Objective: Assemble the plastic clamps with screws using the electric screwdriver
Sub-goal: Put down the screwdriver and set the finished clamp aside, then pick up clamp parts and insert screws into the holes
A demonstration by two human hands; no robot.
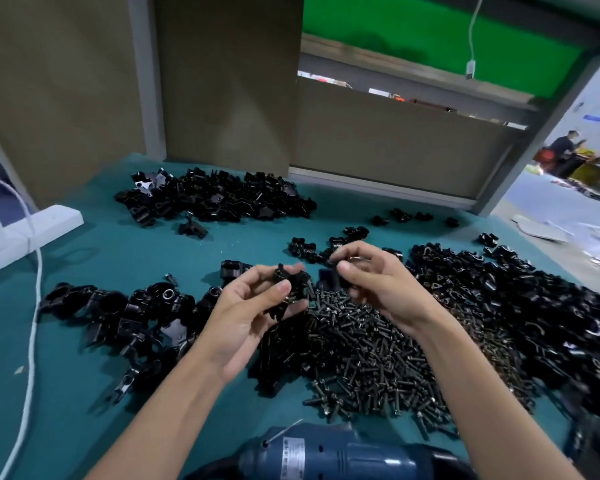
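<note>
Head view: both our hands are up over the counter, each holding a part.
Our left hand [253,306] curls its fingers round a black plastic clamp [290,282], lifted just above the screw pile [378,351]. Our right hand [374,278] pinches a small dark part [340,263] between thumb and fingertips, close beside the clamp; what kind of part, we can't tell. The blue electric screwdriver [326,455] lies on the teal counter [118,258] at its near edge, between our forearms. A big clamp heap [516,299] spreads to the right.
</note>
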